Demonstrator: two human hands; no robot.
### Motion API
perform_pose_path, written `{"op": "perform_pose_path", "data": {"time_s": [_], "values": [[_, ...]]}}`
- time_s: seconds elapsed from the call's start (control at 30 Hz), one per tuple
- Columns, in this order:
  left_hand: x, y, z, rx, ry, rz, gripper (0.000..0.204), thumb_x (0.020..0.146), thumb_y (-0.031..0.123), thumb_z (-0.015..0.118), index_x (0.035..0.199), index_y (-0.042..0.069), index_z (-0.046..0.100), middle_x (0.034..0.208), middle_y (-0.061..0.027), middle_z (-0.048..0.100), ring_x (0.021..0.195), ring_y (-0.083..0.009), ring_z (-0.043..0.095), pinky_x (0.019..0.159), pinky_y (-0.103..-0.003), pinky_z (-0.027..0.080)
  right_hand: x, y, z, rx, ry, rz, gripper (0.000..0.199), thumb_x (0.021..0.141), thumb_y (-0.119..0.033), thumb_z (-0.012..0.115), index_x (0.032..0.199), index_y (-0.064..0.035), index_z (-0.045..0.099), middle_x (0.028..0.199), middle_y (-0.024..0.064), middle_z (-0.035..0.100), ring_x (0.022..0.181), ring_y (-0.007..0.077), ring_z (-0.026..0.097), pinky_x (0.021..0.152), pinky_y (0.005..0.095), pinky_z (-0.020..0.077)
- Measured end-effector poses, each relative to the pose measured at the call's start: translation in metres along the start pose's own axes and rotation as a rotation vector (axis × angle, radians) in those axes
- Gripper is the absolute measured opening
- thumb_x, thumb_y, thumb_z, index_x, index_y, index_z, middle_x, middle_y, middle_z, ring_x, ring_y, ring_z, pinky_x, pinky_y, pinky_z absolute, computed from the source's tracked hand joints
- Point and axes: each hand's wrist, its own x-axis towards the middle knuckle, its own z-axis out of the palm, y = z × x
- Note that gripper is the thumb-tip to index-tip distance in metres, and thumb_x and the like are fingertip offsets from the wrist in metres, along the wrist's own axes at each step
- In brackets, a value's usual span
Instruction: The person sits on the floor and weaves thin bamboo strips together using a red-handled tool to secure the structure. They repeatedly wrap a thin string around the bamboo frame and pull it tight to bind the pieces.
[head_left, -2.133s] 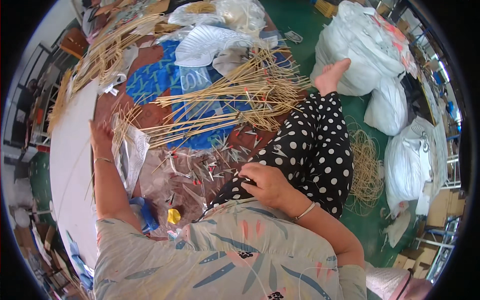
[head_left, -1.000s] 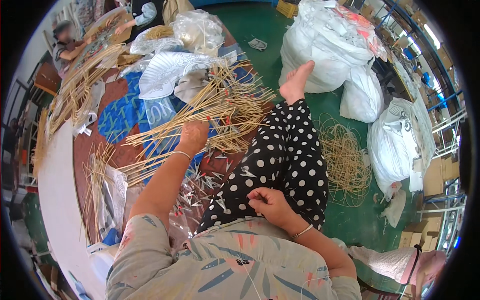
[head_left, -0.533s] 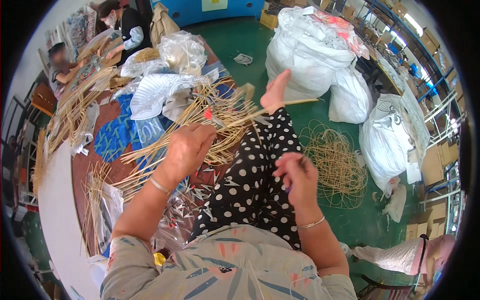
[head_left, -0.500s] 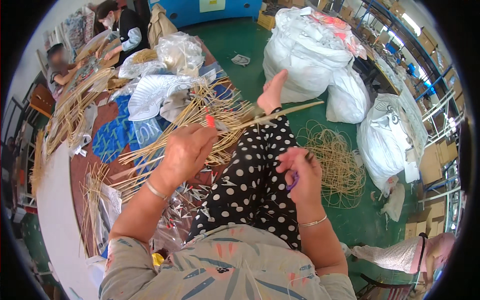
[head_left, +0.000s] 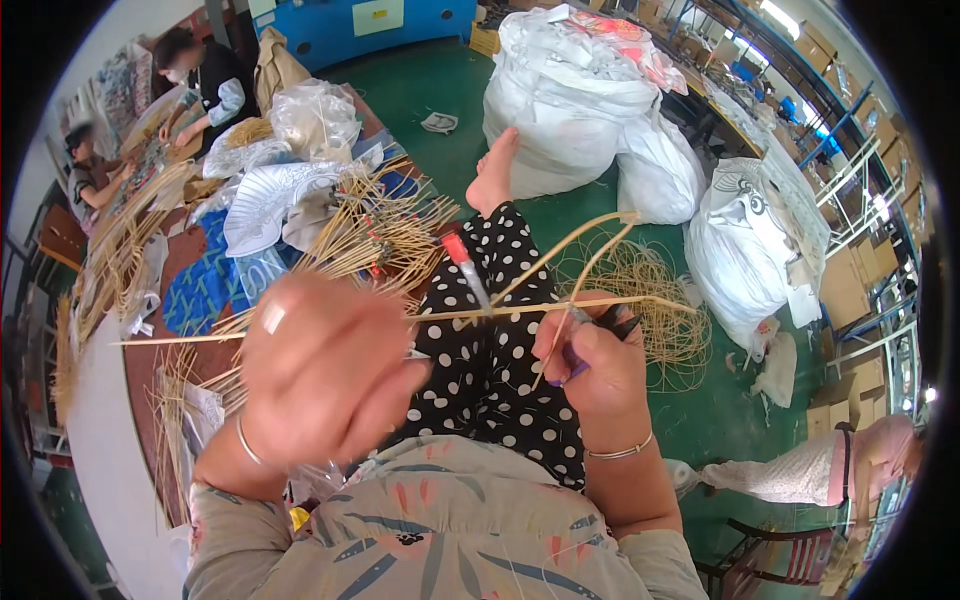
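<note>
My right hand [head_left: 600,365] is closed on thin bamboo strips [head_left: 590,305], one long and straight, others bent into an arch above the hand. A tool with purple and dark parts [head_left: 574,362] also sits in this hand; its kind is not clear. A clip with a red end [head_left: 456,250] stands up from the long strip between my hands. My left hand [head_left: 325,375] is smeared by motion, a white band round one finger. The long strip shows on both sides of that hand, and whether the fingers grip it cannot be made out.
Bundled bamboo strips [head_left: 385,220] lie on the table at left with plastic bags [head_left: 315,115] and a printed white fan-shaped sheet [head_left: 270,210]. Looped strips [head_left: 670,340] rest on the floor, near large white sacks [head_left: 560,110]. Two people sit at the far left; another person is at lower right.
The long strip with its red-ended clip has come down across my lap. My right hand, earlier apart from the strips, now grips them. My left hand has moved down and left.
</note>
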Motion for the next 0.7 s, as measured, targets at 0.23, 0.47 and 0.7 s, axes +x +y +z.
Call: {"op": "perform_pose_path", "data": {"time_s": [0.23,0.47,0.7], "values": [[-0.021,0.017,0.037,-0.703,0.072,-0.623,0.027,0.067,0.007,0.068,0.089,-0.002,0.055,0.076,-0.0044,0.056,0.054,-0.0065,0.046,0.047,-0.02,0.037,-0.005,-0.002,0.001,0.291,-0.125,0.043,0.028,0.071,-0.024,0.067,0.085,-0.0018,0.057,0.069,0.0164,0.059,0.048,0.0139,0.051,0.041,0.0221,0.0387],[0.0,0.02,0.045,-1.001,0.012,-0.826,0.009,0.079,0.007,0.061,0.082,-0.002,0.059,0.068,0.0005,0.054,0.058,-0.0038,0.045,0.05,-0.018,0.036,-0.009,0.0,0.0,0.204,-0.133,0.065,0.027,0.072,-0.025,0.065,0.084,-0.0017,0.057,0.069,0.0131,0.059,0.049,0.0117,0.052,0.041,0.0216,0.0384],[-0.003,0.011,0.04,-0.817,0.028,-0.703,0.009,0.079,0.006,0.06,0.08,-0.003,0.058,0.068,-0.004,0.056,0.057,-0.0072,0.047,0.049,-0.02,0.037,-0.02,-0.038,-0.011,-0.243,-0.217,0.214,0.017,0.077,-0.018,0.058,0.081,-0.0015,0.058,0.075,0.0087,0.06,0.057,0.0095,0.053,0.051,0.0211,0.0425]]}}
